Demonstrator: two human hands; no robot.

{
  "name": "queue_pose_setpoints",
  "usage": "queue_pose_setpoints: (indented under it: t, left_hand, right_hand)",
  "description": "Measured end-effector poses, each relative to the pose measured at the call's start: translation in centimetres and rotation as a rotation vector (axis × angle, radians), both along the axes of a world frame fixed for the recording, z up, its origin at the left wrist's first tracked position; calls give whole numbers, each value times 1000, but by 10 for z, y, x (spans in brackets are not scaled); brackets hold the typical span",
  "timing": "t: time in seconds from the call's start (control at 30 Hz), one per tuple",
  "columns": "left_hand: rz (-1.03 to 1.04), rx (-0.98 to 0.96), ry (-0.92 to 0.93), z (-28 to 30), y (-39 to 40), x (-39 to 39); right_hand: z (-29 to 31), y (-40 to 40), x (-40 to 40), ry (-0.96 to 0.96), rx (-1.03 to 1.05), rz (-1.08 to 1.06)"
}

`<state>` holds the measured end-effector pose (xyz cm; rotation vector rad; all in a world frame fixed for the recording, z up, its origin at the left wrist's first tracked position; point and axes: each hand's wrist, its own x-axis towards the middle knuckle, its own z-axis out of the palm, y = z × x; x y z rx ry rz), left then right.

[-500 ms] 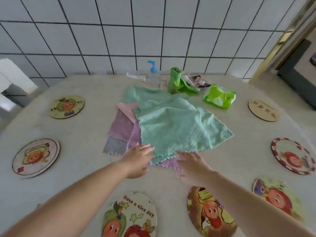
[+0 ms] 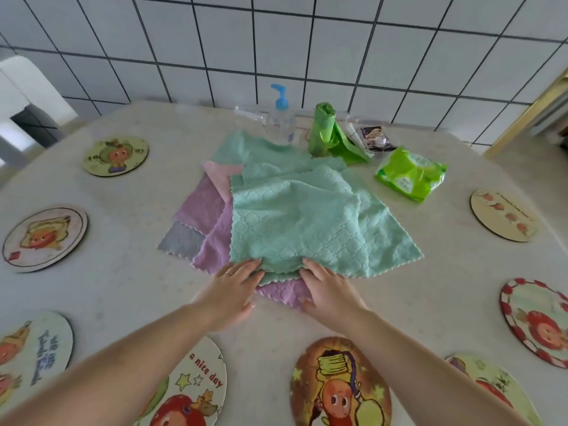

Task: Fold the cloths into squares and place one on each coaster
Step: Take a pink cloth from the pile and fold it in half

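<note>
A pile of cloths lies mid-table. On top is a green cloth (image 2: 295, 229), over a second green one (image 2: 390, 241), with pink (image 2: 221, 170), purple (image 2: 209, 207) and grey (image 2: 181, 241) cloths showing at the left. My left hand (image 2: 233, 287) and my right hand (image 2: 329, 290) lie side by side at the top green cloth's near edge, fingers straight and fingertips touching its scalloped hem. Both thumbs stay back, the right one on a purple corner (image 2: 282, 295). Round picture coasters ring the table, among them a near one (image 2: 338, 385) and a left one (image 2: 44, 238); all are bare.
At the table's far side stand a clear pump bottle (image 2: 281, 118), a green bag roll (image 2: 322, 130), small packets (image 2: 375, 138) and a green wipes pack (image 2: 410, 175). More coasters lie at the far left (image 2: 116, 155), far right (image 2: 504, 215) and right (image 2: 534, 321). A tiled wall stands behind.
Both hands have moved forward and closer together onto the top green cloth's near edge. The right hand came in from the right. The cloth's far side now looks rumpled.
</note>
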<state>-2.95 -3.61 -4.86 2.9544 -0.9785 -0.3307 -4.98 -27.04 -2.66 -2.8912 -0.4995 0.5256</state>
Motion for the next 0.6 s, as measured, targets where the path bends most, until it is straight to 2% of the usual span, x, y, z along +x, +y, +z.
queue_pose_setpoints:
  t: [0.1, 0.17, 0.27, 0.33, 0.47, 0.6]
  left_hand:
    - [38, -108, -123, -4, 1, 5]
    - [72, -258, -152, -9, 3, 10]
    - [184, -498, -219, -15, -2, 21]
    - [231, -590, -250, -20, -4, 29]
    - [175, -655, -240, -26, 3, 44]
    - [90, -635, -302, -23, 6, 47]
  right_hand:
    - [-6, -4, 3, -26, 23, -8]
    - [-15, -5, 5, -61, 67, -27]
    - [-36, -6, 7, -177, 198, -93]
    - [-48, -9, 8, -293, 279, -119]
    - [-56, -17, 17, -456, 420, -135]
    - [-40, -24, 30, -494, 342, -102]
